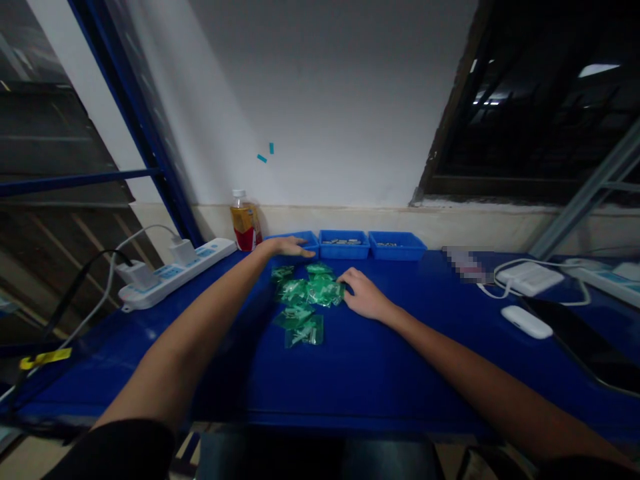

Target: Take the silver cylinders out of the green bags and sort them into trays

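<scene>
My left hand reaches over the left blue tray, its fingers stretched out and nothing visible in them. Part of that tray is hidden behind the hand. Just right of a pile of small green plastic bags rests my right hand. Its fingers are loosely curved, thumb apart, with the tips against the edge of the nearest bag. Small pale slender pieces show inside the bags. Closest to me lies one bag, partly overlapping another. The middle blue tray and the right blue tray hold small metallic-looking parts.
A drink bottle stands by the wall behind the left tray. A power strip with plugs and cords lies at the left. On the right are a white charger, a white rounded case and a dark phone on the blue table.
</scene>
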### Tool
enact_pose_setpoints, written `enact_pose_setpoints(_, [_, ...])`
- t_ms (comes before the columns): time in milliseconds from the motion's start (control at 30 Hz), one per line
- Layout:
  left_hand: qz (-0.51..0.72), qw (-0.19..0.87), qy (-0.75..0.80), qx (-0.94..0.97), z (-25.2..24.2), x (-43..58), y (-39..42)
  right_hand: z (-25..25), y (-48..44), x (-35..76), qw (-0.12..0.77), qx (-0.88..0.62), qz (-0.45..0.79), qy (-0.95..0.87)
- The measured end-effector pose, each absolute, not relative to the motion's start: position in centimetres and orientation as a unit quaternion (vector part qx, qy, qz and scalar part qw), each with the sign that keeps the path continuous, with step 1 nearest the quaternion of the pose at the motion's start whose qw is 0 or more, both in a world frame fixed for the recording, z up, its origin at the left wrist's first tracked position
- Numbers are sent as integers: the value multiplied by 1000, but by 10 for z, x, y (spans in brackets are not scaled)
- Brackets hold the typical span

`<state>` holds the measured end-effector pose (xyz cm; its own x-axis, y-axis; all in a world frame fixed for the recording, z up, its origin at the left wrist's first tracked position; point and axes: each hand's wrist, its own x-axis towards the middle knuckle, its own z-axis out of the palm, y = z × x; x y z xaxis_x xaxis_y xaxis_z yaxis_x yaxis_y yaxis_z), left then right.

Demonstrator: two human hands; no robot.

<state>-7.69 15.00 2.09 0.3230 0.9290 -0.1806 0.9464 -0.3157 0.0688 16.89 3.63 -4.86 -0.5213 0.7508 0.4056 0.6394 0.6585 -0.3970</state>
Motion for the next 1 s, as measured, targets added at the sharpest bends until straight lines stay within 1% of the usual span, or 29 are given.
enact_pose_setpoints(200, [-43,88,540,836,14,-75,163,-48,35,169,279,-401,97,-867])
enact_pose_setpoints(300, [-24,69,534,843,7,-77,165,-48,35,170,275,-401,93,-869])
enact_pose_setpoints(467, [42,23,541,839,1,-81,158,-49,34,169,277,-399,88,-870])
enact_pose_setpoints(567, [75,19,543,836,7,-82,152,-49,34,169,277,-401,87,-869])
enact_pose_setpoints(667, [129,9,551,825,24,-85,148,-49,34,168,274,-401,88,-870])
enact_pose_setpoints(733, [173,-12,563,808,38,-86,141,-49,34,169,272,-399,87,-871])
enact_pose_setpoints(833, [247,-70,557,790,49,-81,117,-49,35,169,271,-395,84,-874])
enact_pose_setpoints(900, [285,-125,491,814,43,-71,91,-49,35,169,268,-392,82,-876])
enact_pose_setpoints(933, [263,-131,455,841,37,-65,77,-49,34,169,267,-392,80,-877])
enact_pose_setpoints(1000, [172,-122,408,888,23,-53,52,-48,33,169,265,-393,76,-877])
